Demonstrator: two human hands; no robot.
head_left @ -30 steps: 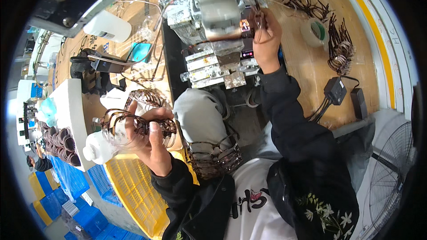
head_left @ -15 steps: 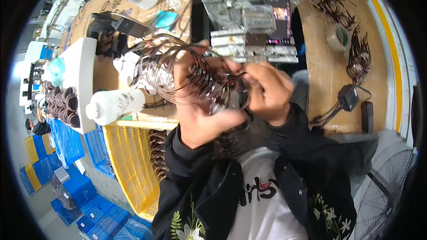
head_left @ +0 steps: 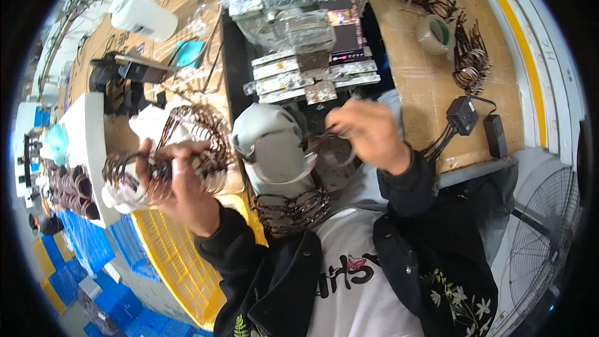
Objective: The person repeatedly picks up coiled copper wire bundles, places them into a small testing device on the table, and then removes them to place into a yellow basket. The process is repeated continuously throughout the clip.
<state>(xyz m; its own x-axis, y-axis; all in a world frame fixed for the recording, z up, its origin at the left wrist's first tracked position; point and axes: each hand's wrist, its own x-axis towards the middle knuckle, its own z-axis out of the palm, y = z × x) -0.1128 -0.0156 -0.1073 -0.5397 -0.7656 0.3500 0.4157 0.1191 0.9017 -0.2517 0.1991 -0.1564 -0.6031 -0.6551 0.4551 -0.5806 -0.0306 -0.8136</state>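
To the left, my left hand [head_left: 187,196] is closed around a bunch of thin, brown, see-through loops that look like eyeglass frames [head_left: 128,181]. More brown loops [head_left: 199,125] show just behind that hand, over the table edge. My right hand [head_left: 371,134] is raised at the middle right, its fingers pinched on a single brown eyeglass frame [head_left: 323,140], blurred by motion. Between the hands is a grey rounded shape [head_left: 274,150]. Close to my shirt, a row of stacked brown frames [head_left: 293,209] lies over my lap.
A yellow plastic basket [head_left: 168,249] stands at lower left, near a white bottle [head_left: 143,17] farther back. Ahead is a plastic-wrapped machine [head_left: 312,31] with a phone. On the right table lie a tape roll [head_left: 435,34], brown pieces [head_left: 471,62] and a black adapter [head_left: 463,115]. A fan [head_left: 540,231] stands lower right.
My hands, together at the bunch before, are now apart. The left has carried the bunch left and down; the right now holds one frame away from it. The view has shifted right.
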